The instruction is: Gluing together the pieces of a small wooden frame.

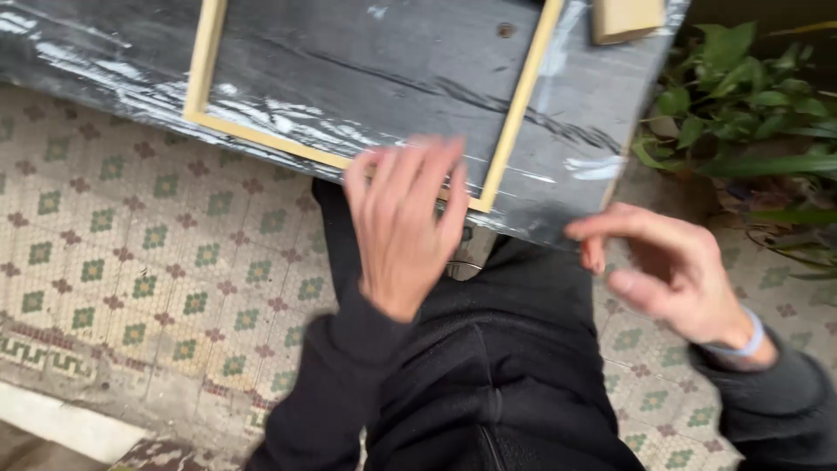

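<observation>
Tiled floor (pixel 131 262) far left, green-and-red pattern, nothing on it. Dark bench (pixel 392 61) runs across the top, surface smeared white, near edge slanting down to the right.

Frame (pixel 510 131): pale wood, lies flat on the bench, its near corner sitting just inside the bench's near edge. Flat placement keeps it square and reachable from the standing position.

Left hand (pixel 405 222): released, fingers together and extended, fingertips over the frame's near rail close to that corner. Motion blur; contact can't be confirmed.

Right hand (pixel 667 270): off the bench's right corner, fingers curled loosely, thumb toward the index. Holds nothing visible.

Tan block (pixel 623 17) at the bench's far right edge, untouched. Plants (pixel 741 105) beyond the bench, right.
</observation>
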